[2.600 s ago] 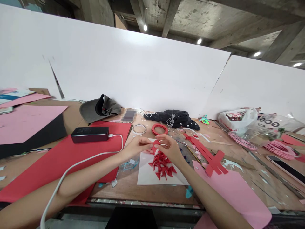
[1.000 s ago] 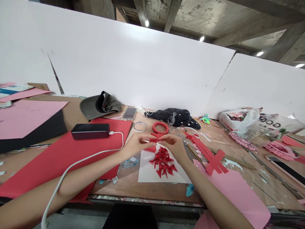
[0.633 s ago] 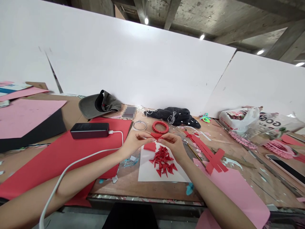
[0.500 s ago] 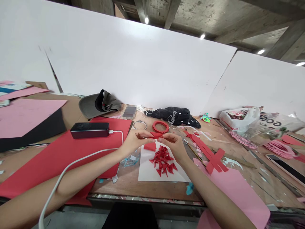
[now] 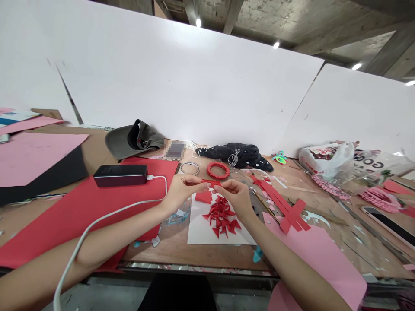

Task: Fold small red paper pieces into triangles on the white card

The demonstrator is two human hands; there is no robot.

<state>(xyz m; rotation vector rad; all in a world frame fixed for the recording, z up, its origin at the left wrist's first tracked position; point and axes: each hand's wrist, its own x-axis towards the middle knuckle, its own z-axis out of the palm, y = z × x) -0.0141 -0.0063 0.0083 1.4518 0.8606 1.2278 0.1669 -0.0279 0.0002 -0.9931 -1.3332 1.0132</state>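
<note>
A small piece of red paper point(image 5: 211, 182) is pinched at both ends, between the fingers and thumbs of my left hand point(image 5: 186, 188) and my right hand point(image 5: 235, 193). Below my hands, a pile of folded red paper triangles point(image 5: 223, 218) lies on a white sheet point(image 5: 197, 231). At that sheet's upper left rests a flat red paper piece point(image 5: 203, 198). Just beyond my fingers is a red ring point(image 5: 218, 170) with a notched edge, and left of it a thin silvery ring point(image 5: 189, 169).
On the left, a black power bank point(image 5: 120, 176) with a white cable point(image 5: 106, 215) sits on large red paper point(image 5: 65, 220). A cap point(image 5: 134, 140) and a dark cloth point(image 5: 240, 155) lie along the white partition point(image 5: 194, 86). Red strips point(image 5: 285, 203), pink paper point(image 5: 317, 255) and a phone point(image 5: 387, 224) occupy the right.
The red paper between my hands has turned from a pointed, folded-looking shape to a flatter strip facing me. Both hands keep their grip in nearly the same place.
</note>
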